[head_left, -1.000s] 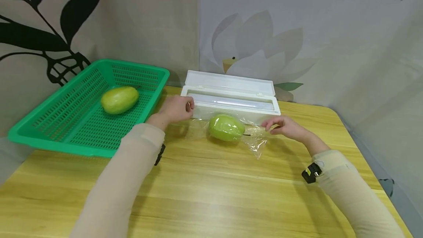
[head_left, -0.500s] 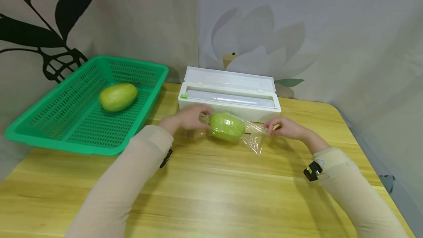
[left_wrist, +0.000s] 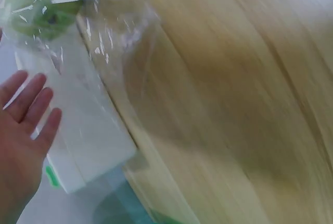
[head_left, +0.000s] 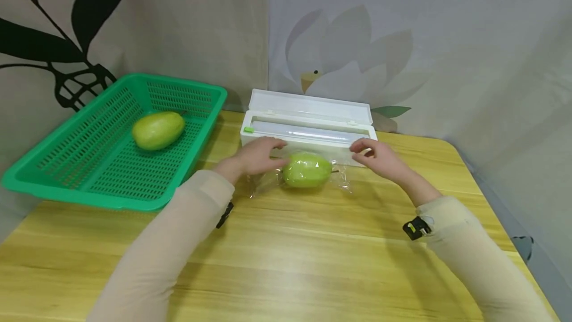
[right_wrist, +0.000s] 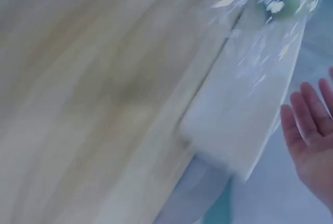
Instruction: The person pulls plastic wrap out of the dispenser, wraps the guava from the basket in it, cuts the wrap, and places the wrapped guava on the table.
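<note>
Head view: my left hand [head_left: 259, 157] and right hand [head_left: 380, 159] hang loosely parted, flanking the green fruit [head_left: 307, 170] in clear film [head_left: 342, 179] before the white box [head_left: 321, 146]; whether the left touches film is unclear. Left wrist: fingers [left_wrist: 37, 105] extended (fruit cut off). Right wrist: likewise straight, fruit blurred.

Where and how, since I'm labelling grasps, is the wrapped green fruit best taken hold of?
Probably round the thick middle of the wrapped green fruit, from above and the near side: it lies lengthwise along the white box close behind it, stem to the right, and clear film spreads loose past both ends.
</note>
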A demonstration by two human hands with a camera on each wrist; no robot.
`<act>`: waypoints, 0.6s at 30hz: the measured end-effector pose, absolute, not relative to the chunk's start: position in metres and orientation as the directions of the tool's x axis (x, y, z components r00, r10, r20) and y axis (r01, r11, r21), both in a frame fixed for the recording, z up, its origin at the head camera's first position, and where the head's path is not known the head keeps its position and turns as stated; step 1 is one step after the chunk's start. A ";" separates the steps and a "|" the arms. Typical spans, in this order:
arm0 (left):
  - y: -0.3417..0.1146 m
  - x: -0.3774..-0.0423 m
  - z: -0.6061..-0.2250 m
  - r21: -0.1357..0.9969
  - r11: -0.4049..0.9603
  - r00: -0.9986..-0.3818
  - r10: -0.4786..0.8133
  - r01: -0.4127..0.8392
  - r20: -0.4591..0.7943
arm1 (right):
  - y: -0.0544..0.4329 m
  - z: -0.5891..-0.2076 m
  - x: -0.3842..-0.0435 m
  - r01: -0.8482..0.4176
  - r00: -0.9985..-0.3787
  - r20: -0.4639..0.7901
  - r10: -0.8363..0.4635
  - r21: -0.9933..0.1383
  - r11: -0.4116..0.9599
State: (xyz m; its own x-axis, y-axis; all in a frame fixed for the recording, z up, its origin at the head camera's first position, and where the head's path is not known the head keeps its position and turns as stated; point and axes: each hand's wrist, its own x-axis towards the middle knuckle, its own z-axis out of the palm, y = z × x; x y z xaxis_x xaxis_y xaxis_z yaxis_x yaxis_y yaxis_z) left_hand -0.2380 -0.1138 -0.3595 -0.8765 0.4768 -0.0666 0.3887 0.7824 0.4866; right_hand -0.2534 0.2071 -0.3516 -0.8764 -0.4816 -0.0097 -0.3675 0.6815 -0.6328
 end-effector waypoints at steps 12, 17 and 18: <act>-0.098 -0.241 -0.356 0.458 0.740 -0.855 0.509 0.493 0.098 | 0.135 -0.360 -0.239 -0.659 -0.708 -0.021 -0.706 -0.338 0.672; -0.097 -0.239 -0.359 0.453 0.725 -0.843 0.522 0.520 0.132 | 0.131 -0.359 -0.236 -0.638 -0.743 -0.007 -0.669 -0.295 0.711; -0.097 -0.238 -0.360 0.460 0.717 -0.839 0.527 0.524 0.134 | 0.131 -0.359 -0.236 -0.632 -0.747 -0.010 -0.664 -0.295 0.716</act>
State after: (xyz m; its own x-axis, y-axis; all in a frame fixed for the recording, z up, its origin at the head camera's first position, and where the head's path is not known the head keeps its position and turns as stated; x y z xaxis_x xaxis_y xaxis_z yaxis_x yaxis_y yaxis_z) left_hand -0.2384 -0.0970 -0.3602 -0.8391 0.5273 0.1339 0.5240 0.7171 0.4597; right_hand -0.2355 0.1308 -0.3591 -0.7474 -0.6642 -0.0103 -0.6325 0.7163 -0.2948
